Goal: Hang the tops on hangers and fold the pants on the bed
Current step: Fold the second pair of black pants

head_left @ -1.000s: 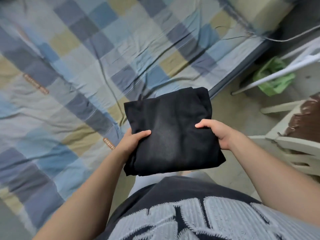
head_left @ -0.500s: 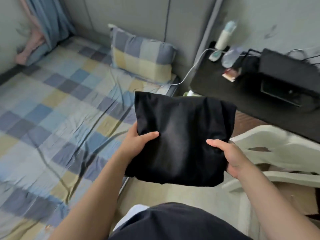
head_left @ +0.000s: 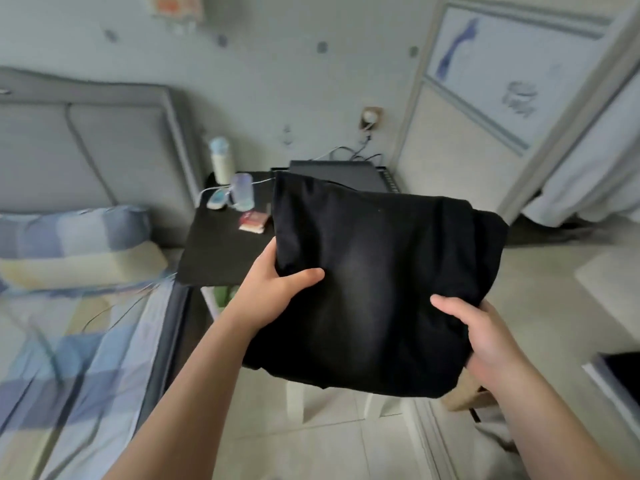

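Note:
A folded black garment (head_left: 381, 278) hangs in the air in front of me, held flat between both hands. My left hand (head_left: 277, 289) grips its left edge, thumb on top of the cloth. My right hand (head_left: 481, 337) grips the lower right edge, thumb on top as well. The garment is off the bed (head_left: 69, 358), which lies at the lower left with its blue and yellow checked sheet. No hangers are in view.
A black bedside table (head_left: 214, 251) stands behind the garment with a bottle (head_left: 220, 164), a clear cup (head_left: 242, 192) and a small red box (head_left: 254, 221). A checked pillow (head_left: 72, 247) leans on the grey headboard (head_left: 86, 150). White chair parts (head_left: 298, 400) show below the garment.
My view has swung up and to the right, from the bed to the bedside table and wall. Both hands have carried the folded black garment away from the bed, keeping the same grip.

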